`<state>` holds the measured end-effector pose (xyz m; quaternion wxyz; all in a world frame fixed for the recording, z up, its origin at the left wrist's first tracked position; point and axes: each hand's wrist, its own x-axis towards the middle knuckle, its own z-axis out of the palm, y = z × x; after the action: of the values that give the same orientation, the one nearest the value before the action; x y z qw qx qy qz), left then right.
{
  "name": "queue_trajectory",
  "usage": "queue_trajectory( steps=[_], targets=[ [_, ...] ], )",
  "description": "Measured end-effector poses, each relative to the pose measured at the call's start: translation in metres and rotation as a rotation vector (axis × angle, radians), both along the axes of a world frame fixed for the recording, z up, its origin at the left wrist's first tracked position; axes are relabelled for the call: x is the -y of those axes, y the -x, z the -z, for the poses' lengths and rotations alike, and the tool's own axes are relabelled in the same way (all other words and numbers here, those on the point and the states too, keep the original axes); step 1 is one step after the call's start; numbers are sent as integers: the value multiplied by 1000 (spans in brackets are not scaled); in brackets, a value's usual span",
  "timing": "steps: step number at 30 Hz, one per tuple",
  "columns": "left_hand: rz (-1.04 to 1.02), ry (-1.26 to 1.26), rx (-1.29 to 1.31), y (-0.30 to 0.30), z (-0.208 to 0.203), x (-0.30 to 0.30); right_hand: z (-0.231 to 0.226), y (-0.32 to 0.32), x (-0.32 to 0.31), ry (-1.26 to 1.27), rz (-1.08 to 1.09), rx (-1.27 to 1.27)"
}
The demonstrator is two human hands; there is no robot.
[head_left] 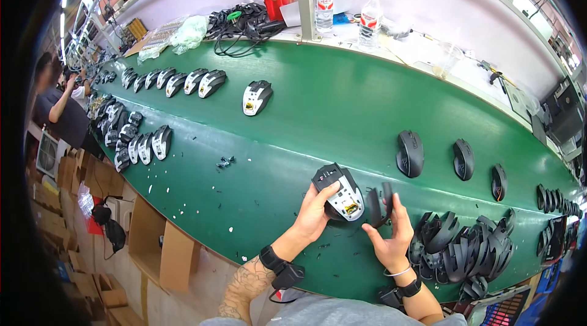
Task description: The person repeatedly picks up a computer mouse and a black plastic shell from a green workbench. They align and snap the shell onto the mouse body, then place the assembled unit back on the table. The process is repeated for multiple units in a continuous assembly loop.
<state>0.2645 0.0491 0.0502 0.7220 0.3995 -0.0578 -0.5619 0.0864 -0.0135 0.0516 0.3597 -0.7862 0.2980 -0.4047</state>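
Observation:
Tilted in my left hand (310,216) is a computer mouse (351,196) with its shell off, showing a white body, a black front part and a yellow patch. The thumb lies across the body and the fingers go underneath, hidden. To its right, my right hand (394,241) holds a curved black mouse cover (375,207) between the thumb and the raised fingers. A small gap separates the cover from the mouse. Close to my right wrist lies a heap of black mouse covers (461,252).
On the green bench (293,118), open white-and-black mice (211,83) line up at far left, with a single one (257,98) apart. Black closed mice (410,153) stand at right. Small black bits (225,162) lie scattered. Bottles (370,19) and cables (244,23) sit behind. A person (58,106) stands far left.

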Motion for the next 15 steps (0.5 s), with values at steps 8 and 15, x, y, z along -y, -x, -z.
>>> queue_trajectory(
  steps=[8,15],
  targets=[
    [71,127,42,21,6,-4,-3,-10,-5,116,-64,10],
    [115,140,343,40,2,-6,-2,-9,0,-5,-30,22]
  ],
)
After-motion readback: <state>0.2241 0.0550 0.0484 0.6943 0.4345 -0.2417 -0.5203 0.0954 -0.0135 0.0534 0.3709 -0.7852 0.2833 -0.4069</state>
